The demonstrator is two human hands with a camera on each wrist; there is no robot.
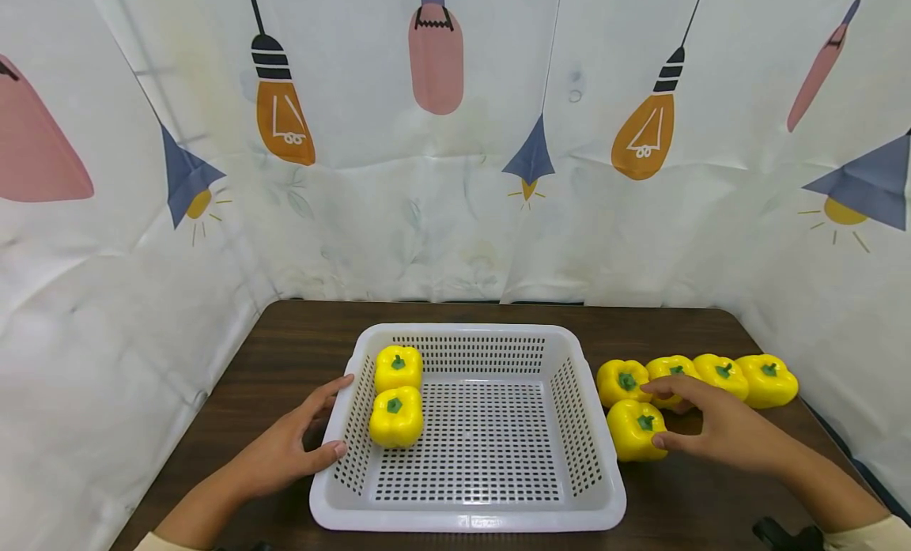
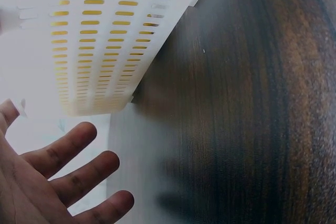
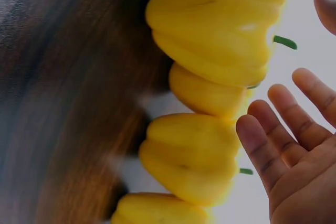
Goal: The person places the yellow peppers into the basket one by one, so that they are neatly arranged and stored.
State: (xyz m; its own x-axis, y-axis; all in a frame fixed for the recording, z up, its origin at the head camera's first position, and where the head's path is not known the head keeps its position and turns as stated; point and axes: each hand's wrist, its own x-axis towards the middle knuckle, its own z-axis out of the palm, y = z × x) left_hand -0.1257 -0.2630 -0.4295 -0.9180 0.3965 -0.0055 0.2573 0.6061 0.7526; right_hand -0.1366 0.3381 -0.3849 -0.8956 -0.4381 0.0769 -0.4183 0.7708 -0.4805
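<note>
Head view: left hand (image 1: pixel 280 446) at the basket's rim (image 1: pixel 467 522), right hand (image 1: pixel 715 422) about the front yellow pepper (image 1: pixel 636 432).
My left fingers spread along the basket's side, unclamped, so a bump might slide it. Just beyond its right wall, the pepper on the table (image 1: pixel 320 330) could roll if I squeeze off-centre; its stem points up, stem-to-base axis roughly upright, no clear long axis. My right thumb and fingers stand apart; closing carelessly could nudge the rear peppers (image 1: pixel 721 375).
</note>
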